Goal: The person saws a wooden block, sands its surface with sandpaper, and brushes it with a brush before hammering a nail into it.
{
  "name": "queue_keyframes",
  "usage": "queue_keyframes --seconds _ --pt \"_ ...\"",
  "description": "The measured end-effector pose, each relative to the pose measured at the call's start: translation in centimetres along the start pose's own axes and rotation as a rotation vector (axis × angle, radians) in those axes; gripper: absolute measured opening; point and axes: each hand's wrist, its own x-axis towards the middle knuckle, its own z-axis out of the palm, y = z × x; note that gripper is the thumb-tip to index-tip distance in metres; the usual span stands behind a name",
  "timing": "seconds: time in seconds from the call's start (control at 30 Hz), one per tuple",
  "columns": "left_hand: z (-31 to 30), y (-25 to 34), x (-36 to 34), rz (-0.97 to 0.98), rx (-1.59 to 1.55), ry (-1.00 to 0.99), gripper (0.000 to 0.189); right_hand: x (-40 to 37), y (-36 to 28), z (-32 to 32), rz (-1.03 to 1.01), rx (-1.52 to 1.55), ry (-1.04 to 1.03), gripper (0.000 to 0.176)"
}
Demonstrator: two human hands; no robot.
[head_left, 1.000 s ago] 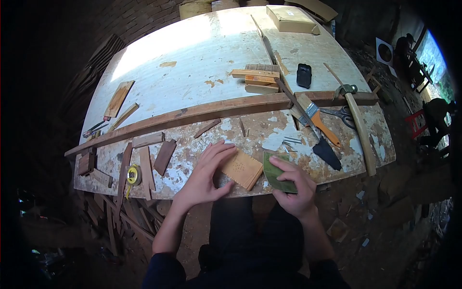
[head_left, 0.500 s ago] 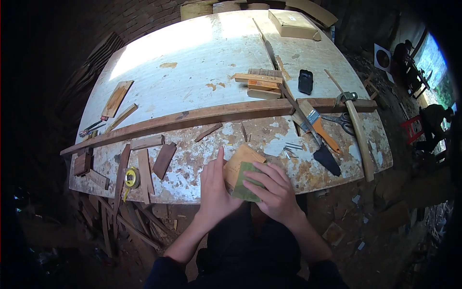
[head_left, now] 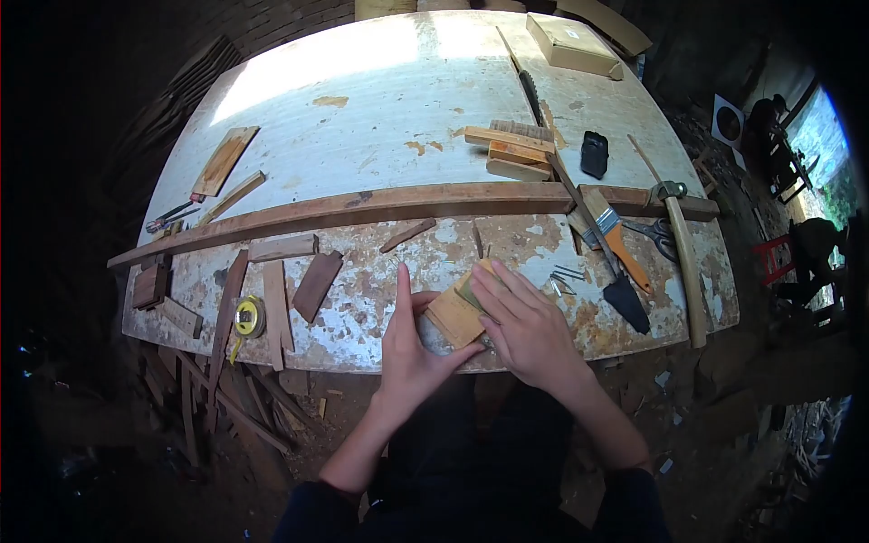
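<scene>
A small pale wooden block (head_left: 453,319) is held over the near edge of the workbench. My left hand (head_left: 409,351) grips it from the left, thumb along its lower edge, index finger pointing up and the other fingers partly behind it. Across the block's upper right side my right hand (head_left: 527,330) presses a green sheet that looks like sandpaper (head_left: 467,292). Most of that sheet is hidden under the right fingers. Several nails (head_left: 565,279) lie on the bench just right of the hands.
A long wooden beam (head_left: 362,206) crosses the workbench (head_left: 344,348). On the right lie a paintbrush (head_left: 620,249), scissors (head_left: 656,233) and a hammer (head_left: 681,244). To the left are a tape measure (head_left: 248,317) and wood offcuts (head_left: 317,285). A cardboard box (head_left: 575,45) stands at the back.
The green sheet has slid with my right hand up and right across the block, baring more wood. The right fingers now lie flatter. The whole view has shifted slightly.
</scene>
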Motion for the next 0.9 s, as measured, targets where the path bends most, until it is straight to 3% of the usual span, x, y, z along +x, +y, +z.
queue_keyframes --seconds 0.1,0.13,0.23,0.27,0.37,0.4,0.5,0.6,0.73,0.87,0.9 --pt "0.3 -0.4 0.7 0.013 -0.015 0.012 0.146 -0.5 -3.8 1.9 0.009 -0.202 0.015 0.064" --pt "0.5 -0.8 0.4 0.013 -0.021 0.015 0.147 -0.7 -4.1 1.8 -0.084 -0.209 -0.025 0.058" --pt "0.5 -1.0 0.0 -0.002 -0.051 0.013 0.151 -0.2 -0.4 0.5 -0.158 -0.114 -0.076 0.060" --pt "0.3 -0.5 0.1 -0.008 -0.038 0.016 0.151 0.0 -0.1 -0.2 -0.027 -0.183 -0.048 0.061" --pt "0.3 -0.4 0.1 -0.036 -0.042 0.016 0.153 -0.1 -1.9 -0.7 0.015 -0.321 -0.106 0.064" --pt "0.3 -0.4 0.1 -0.045 -0.051 0.010 0.153 -0.3 -2.0 -0.2 -0.124 -0.243 -0.109 0.065" --pt "0.7 -0.4 -0.1 -0.064 -0.060 0.051 0.152 0.3 0.2 -0.2 -0.224 0.059 -0.153 0.064" --pt "0.8 -0.3 0.2 -0.019 -0.054 0.062 0.151 0.7 0.0 0.1 0.019 -0.116 0.002 0.059" --pt "0.9 -1.1 -0.5 -0.050 -0.021 0.034 0.150 -0.3 -3.4 1.3 -0.203 0.073 -0.092 0.055" --pt "0.6 -0.1 0.1 -0.020 -0.032 0.042 0.138 1.2 -0.6 0.8 0.085 -0.085 0.048 0.058" --pt "0.7 -0.2 0.0 -0.043 -0.045 0.042 0.143 0.8 -1.9 1.2 0.021 -0.093 0.032 0.058"
